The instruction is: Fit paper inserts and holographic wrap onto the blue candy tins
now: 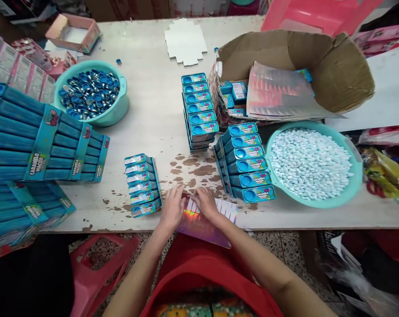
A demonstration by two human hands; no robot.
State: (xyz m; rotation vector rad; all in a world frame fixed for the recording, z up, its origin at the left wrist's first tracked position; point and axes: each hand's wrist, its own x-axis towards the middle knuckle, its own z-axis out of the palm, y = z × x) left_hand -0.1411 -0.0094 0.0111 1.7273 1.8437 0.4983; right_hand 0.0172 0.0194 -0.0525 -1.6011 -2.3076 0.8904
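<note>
- Iridescent sheet (202, 229): lies at the table's (113, 222) near edge, its near part overhanging. This placement presumably keeps the pale strips on its far side within short reach of both hands.
- Left hand (172, 207): over the sheet's left side, fingers bent and close together, apparently steadying it. A pinch cannot be confirmed.
- Right hand (205, 203): on the sheet among the strips, fingers curled downward. Whether the fingertips pinch a strip cannot be told.
- Left container row (142, 191): six blue units, just beside the left hand. Their recessed faces point up, likely for access.
- Right container row (249, 165): blue units marked "CARAMELO MACIZO", similarly face up, right of the sheet.
- Candy basin (357, 169): right of that row, filled with small pale pieces; the raised wall contains them.
- Stacked display packs (37, 141): far left, standing on others, probably to save surface.
- Far container row (199, 108): beside the open carton (338, 66), which bears more sheets (272, 88) and loose boxes.
- Cap basin (122, 103): left, holding loose blue caps.
- White card cutouts (186, 42): lying flat near the far edge.
</note>
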